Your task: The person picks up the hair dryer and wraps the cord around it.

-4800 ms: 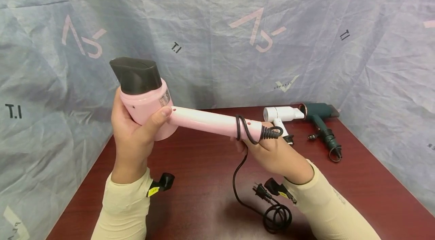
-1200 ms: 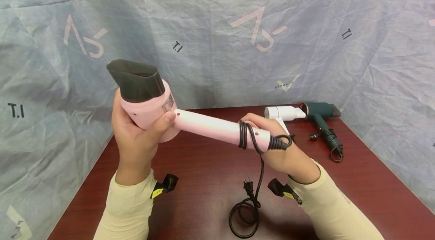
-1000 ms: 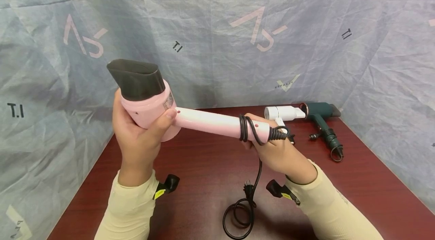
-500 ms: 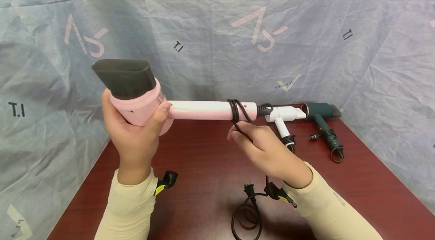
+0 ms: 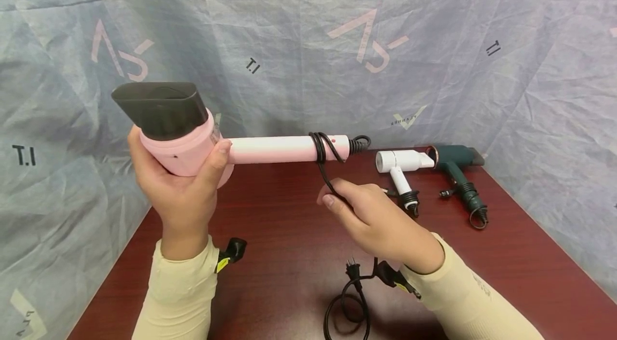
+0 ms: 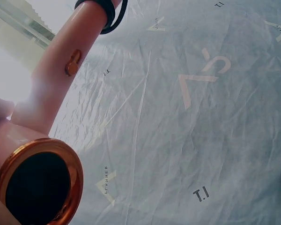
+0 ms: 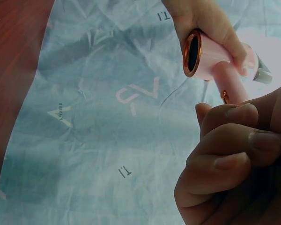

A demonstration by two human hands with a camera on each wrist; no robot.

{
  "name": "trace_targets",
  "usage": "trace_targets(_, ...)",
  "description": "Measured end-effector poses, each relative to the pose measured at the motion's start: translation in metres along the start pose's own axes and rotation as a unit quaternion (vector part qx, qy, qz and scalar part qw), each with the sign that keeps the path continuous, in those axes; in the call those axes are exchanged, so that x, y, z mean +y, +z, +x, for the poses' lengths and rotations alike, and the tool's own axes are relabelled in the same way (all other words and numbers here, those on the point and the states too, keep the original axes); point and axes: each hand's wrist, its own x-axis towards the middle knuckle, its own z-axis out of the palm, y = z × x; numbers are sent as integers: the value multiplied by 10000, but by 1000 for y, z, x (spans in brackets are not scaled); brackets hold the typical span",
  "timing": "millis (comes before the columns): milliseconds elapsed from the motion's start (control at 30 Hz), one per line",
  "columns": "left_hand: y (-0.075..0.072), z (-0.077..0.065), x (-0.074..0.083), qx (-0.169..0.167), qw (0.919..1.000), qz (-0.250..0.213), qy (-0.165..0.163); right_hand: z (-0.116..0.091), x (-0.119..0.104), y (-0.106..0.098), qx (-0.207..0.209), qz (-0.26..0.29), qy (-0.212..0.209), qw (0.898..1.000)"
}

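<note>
My left hand (image 5: 180, 198) grips the barrel of a pink hair dryer (image 5: 275, 150) above the table, thumb near the base of the handle. Its black nozzle (image 5: 161, 110) points up, and the handle stretches level to the right. Black cord (image 5: 318, 147) is wound round the handle's end. Below it, my right hand (image 5: 376, 217) pinches the cord, which runs taut from the handle to the fingers. The cord's loose end hangs below with a two-pin plug (image 5: 353, 270). In the left wrist view the copper-rimmed intake (image 6: 40, 187) shows. Curled right fingers (image 7: 215, 164) fill the right wrist view's corner.
On the dark red table (image 5: 284, 233), a white hair dryer (image 5: 402, 160) and a dark green hair dryer (image 5: 453, 157) lie at the back right, cords wrapped round their handles. A grey printed cloth (image 5: 299, 51) hangs behind and on both sides.
The right hand went round the handle with the cord, adding turns, and now sits lower, away from it. The dryer has shifted left and its handle has levelled.
</note>
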Motion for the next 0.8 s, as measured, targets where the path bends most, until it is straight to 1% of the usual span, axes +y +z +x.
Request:
trace_targets(167, -2, 2, -1, 167, 9995, 211, 138, 0, -2, 1, -76, -145, -110, 9998)
trace_targets(433, 0, 2, -3, 190, 9995, 152, 178, -4, -9, 0, -79, -650, -341, 9973)
trace_targets(533, -1, 1, -3, 223, 9991, 291, 194, -7, -13, -2, -35, -786, -486, 9957)
trace_targets(667, -1, 2, -3, 275, 9982, 488, 234, -9, -18, -4, 40, -869, -595, 9944)
trace_targets(800, -2, 2, -3, 256, 9986, 424, 192, -12, -23, -8, 44, -889, -598, 9942)
